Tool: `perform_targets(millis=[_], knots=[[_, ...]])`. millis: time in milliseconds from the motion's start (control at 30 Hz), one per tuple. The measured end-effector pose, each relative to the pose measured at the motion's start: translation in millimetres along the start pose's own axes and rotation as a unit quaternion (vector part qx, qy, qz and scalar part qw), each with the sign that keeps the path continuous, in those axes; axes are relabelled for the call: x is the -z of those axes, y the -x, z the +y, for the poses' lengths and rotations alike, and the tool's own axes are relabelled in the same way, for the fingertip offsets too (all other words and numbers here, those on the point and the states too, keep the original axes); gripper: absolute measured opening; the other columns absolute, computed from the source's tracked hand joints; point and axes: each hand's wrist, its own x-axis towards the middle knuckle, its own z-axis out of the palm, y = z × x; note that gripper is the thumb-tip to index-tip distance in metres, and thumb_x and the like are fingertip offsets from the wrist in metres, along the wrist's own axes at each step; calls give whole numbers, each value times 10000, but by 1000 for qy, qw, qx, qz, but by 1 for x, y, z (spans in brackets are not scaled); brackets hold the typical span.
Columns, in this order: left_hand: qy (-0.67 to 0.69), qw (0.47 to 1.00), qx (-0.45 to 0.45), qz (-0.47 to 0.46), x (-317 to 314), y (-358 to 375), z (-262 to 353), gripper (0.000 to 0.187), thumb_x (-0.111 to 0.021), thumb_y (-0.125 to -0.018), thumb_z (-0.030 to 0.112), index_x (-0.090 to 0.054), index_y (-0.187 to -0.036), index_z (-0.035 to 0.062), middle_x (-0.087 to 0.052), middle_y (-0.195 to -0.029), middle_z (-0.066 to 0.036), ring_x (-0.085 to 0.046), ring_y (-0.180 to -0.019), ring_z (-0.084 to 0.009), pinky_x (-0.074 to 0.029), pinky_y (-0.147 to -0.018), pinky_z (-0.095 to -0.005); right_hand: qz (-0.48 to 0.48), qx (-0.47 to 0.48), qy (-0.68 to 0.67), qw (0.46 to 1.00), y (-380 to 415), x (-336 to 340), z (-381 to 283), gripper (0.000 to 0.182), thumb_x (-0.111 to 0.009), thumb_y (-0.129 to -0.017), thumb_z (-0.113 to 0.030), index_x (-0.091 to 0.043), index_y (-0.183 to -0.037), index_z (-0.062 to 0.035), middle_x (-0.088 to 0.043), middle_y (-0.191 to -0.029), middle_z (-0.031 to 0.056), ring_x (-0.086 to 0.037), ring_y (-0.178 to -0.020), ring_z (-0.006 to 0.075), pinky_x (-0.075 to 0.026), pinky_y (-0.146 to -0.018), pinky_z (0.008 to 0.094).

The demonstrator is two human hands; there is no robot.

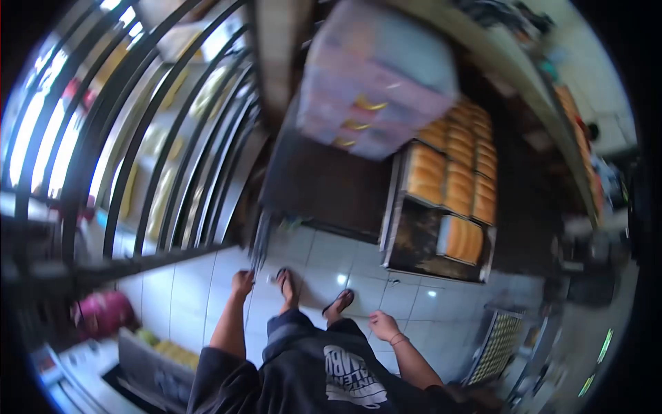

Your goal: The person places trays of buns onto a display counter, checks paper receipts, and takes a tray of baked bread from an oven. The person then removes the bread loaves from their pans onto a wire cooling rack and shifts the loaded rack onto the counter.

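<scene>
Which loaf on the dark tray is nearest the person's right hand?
The single loaf at the near end of the tray, bare surface on its left; the other loaves sit packed in rows farther back.

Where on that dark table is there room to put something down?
The dark table shows a bare patch in front of the stacked boxes, left of the bread tray. The tray has bare room left of its lone front loaf; behind that, loaves crowd it.

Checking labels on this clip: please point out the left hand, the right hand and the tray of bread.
Left hand (242, 283): head view, middle of the hand.
Right hand (384, 326): head view, middle of the hand.
Tray of bread (419, 238): head view, bare part of its base.
</scene>
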Motion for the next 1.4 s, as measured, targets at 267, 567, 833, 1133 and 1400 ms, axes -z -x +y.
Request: perform_targets(millis=[267,567,833,1133,1400], knots=[[-60,997,-21,-47,0,-23,61,376,-612,-878,353,-707,-899,-10,-687,-743,-139,-655,-613,-241,-495,-559,-344,114,-16,-86,990,15,16,-10,238,-667,-805,-226,-653,-998,-88,-710,-837,46,-669,-787,262,-519,-731,342],[-289,956,-49,-21,-8,7,82,506,-553,-857,476,-718,-943,6,-702,-971,-219,-639,-890,-437,-497,-772,-483,87,-243,-382,887,73,-28,130,144,-608,-811,-63,-638,-941,-7,-638,-766,145,-612,-504,225,-480,-422,314],[-308,949,-65,-32,2,-20,32,478,-560,-848,457,-714,-956,18,-701,-954,-222,-642,-888,-432,-500,-767,-475,-49,-338,-315,886,79,-45,60,248,-632,-847,-77,-584,-1082,-14,-643,-786,117,-627,-550,217,-484,-453,300],[-260,965,28,-25,-22,-107,0,474,-513,-875,444,-707,-971,23,-704,-934,-215,-637,-876,-451,-510,-743,-462,20,-177,-317,932,42,2,-78,217,-630,-880,-102,-598,-1083,-34,-651,-780,92,-651,-638,183,-506,-585,274],[-221,974,-46,-22,-27,-130,2,448,-513,-890,419,-701,-1016,33,-707,-973,-204,-642,-867,-432,-508,-755,-466,-75,-256,-161,950,80,-29,-17,230,-636,-874,-119,-605,-1082,-25,-655,-797,88,-640,-626,169,-510,-597,278]])
